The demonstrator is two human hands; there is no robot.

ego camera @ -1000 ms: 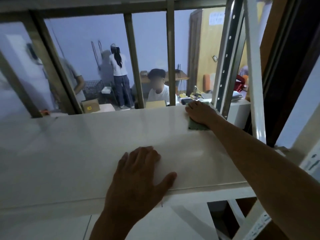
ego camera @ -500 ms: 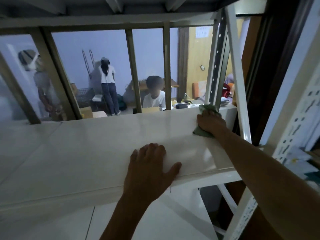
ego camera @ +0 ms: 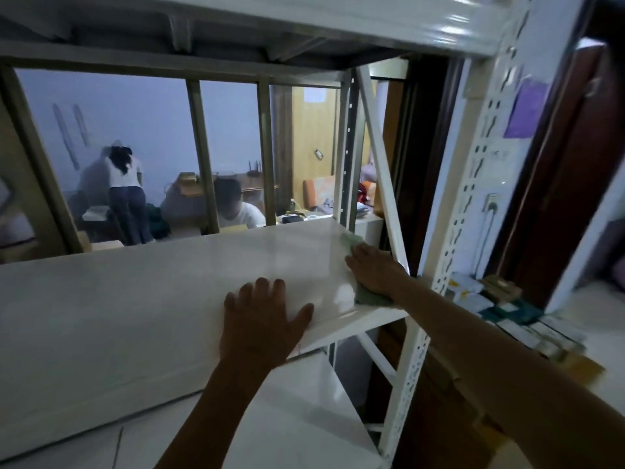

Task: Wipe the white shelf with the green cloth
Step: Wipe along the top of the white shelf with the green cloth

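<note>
The white shelf (ego camera: 142, 299) runs across the middle of the view, its board glossy and bare. My right hand (ego camera: 373, 270) lies flat on the green cloth (ego camera: 370, 297) at the shelf's right end, beside the diagonal brace. Parts of the cloth show in front of and behind the hand. My left hand (ego camera: 262, 319) rests palm down with spread fingers on the shelf's front edge, left of the cloth.
White perforated uprights (ego camera: 449, 252) and a diagonal brace (ego camera: 382, 170) frame the right end. Another shelf board (ego camera: 270, 15) hangs overhead and a lower one (ego camera: 297, 418) sits beneath. Behind a window frame (ego camera: 203, 154), two people are in a room. Boxes (ego camera: 507, 306) lie right.
My right hand has slid the green cloth from the back right corner toward the front along the right end. The view has tilted up and rightward. My left hand stays on the front edge.
</note>
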